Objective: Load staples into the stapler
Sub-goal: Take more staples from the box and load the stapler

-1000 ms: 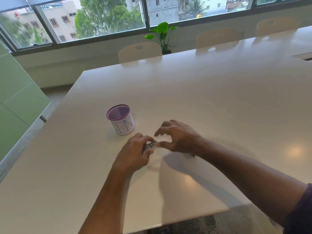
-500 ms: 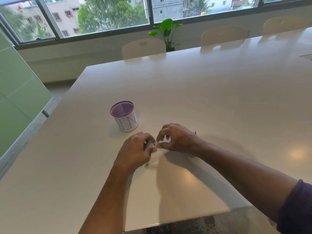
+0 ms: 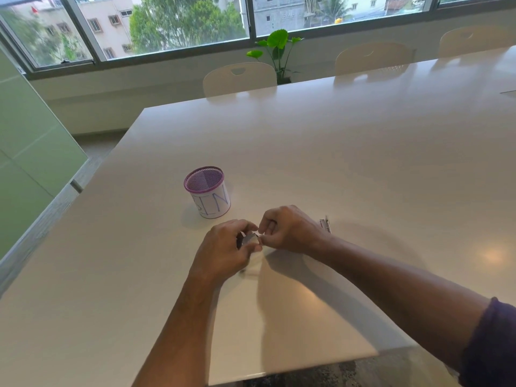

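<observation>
Near the table's (image 3: 363, 163) front edge, the right hand (image 3: 290, 230) has closed in from a spread pose to pinch at the end of a small box (image 3: 249, 239), probably the staples, gripped in the left hand (image 3: 226, 250). Opening it seems underway. The stapler (image 3: 325, 224) lies on the table behind the right wrist, untouched. A mesh cup (image 3: 208, 191) stands nearby.

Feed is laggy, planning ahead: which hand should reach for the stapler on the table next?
Right, probably. The stapler lies just behind the right hand, near its wrist. The left hand holds the small box and sits farther off.
</observation>
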Action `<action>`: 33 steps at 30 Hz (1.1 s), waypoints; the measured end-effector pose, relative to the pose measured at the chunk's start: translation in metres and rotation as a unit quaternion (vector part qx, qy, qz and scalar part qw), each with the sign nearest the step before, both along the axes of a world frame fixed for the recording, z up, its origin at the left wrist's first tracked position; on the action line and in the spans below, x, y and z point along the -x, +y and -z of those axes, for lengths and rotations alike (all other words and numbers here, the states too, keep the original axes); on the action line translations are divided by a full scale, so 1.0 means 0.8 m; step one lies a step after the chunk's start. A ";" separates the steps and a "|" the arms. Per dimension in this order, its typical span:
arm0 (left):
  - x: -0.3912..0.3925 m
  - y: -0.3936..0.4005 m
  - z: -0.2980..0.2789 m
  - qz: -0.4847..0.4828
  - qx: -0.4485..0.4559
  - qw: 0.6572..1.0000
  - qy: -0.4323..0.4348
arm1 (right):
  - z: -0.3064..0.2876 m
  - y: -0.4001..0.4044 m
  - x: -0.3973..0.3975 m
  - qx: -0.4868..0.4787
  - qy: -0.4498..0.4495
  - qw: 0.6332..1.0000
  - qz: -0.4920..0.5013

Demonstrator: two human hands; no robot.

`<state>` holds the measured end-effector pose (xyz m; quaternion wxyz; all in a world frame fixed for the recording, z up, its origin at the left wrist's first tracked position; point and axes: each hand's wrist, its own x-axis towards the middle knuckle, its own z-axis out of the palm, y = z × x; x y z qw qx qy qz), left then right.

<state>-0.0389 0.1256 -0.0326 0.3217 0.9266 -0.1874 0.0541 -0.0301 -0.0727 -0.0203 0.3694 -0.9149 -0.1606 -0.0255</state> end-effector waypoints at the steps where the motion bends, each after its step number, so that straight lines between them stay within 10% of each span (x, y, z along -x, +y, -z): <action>1: 0.000 0.000 0.001 -0.002 0.013 1.000 0.000 | 0.000 0.000 0.000 -0.012 0.004 1.000 0.001; 16: 0.002 -0.002 -0.010 -0.025 0.154 0.987 -0.038 | -0.003 -0.008 -0.004 -0.335 0.178 0.925 0.023; 33: 0.002 -0.002 -0.009 -0.009 0.125 0.991 -0.049 | -0.006 -0.010 -0.007 -0.314 0.173 0.933 0.013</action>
